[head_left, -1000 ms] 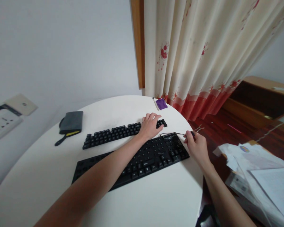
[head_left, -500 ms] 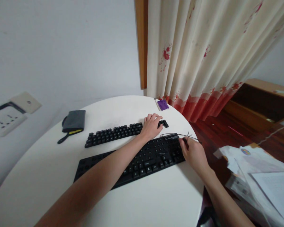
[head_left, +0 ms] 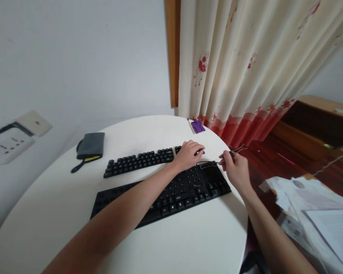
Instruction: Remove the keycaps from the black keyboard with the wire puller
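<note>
A black keyboard [head_left: 177,198] lies across a round white table, and the area at its upper right shows bare of keycaps. Behind it runs a row of loose black keycaps [head_left: 140,161]. My left hand [head_left: 190,155] is at the right end of that row, thumb and forefinger curled round a dark keycap [head_left: 199,152], partly hidden. Above the keyboard's upper right corner, my right hand [head_left: 236,167] is closed on a keycap puller [head_left: 231,154] with a dark handle and thin wires. One wire end points left toward the keyboard's corner.
A grey pouch [head_left: 90,145] with a strap lies at the table's left back. A purple cloth [head_left: 197,126] and a thin pale stick [head_left: 191,126] lie at the back edge. A wall socket [head_left: 10,144] is on the left. Papers [head_left: 317,198] are piled right of the table.
My left hand has slid right along the keycap row. My right hand has lifted off the keyboard's right side and turned, uncovering that end; the puller has turned with it.
</note>
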The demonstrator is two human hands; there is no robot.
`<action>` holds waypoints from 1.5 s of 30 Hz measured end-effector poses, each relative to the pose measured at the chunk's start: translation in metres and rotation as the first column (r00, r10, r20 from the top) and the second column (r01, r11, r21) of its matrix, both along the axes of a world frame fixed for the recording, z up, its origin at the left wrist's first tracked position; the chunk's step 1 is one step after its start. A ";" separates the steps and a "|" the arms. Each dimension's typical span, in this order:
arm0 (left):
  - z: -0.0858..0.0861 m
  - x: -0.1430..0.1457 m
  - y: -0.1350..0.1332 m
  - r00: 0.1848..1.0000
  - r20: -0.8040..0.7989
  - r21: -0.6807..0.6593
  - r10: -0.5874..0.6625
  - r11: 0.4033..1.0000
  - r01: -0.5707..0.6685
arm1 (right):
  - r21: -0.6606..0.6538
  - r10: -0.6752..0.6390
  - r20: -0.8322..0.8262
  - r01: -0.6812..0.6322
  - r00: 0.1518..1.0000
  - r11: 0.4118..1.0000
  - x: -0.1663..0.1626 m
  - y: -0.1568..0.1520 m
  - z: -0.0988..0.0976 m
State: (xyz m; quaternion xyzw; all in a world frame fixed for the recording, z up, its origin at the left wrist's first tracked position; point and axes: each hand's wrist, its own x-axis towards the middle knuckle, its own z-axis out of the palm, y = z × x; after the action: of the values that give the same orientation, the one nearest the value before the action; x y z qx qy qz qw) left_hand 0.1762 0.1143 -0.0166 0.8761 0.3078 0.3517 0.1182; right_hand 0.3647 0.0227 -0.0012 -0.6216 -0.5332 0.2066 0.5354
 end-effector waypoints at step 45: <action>0.000 0.009 -0.005 0.954 0.298 -0.029 -0.038 0.998 0.049 | 0.206 -0.179 0.175 0.142 0.968 0.968 -0.029 0.041 -0.013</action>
State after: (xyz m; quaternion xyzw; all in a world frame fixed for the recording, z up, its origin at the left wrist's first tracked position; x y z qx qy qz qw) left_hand 0.1853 0.1094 -0.0162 0.8175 0.2736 0.4712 0.1866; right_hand 0.3353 0.0633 -0.0147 -0.6255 -0.5474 0.0491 0.5537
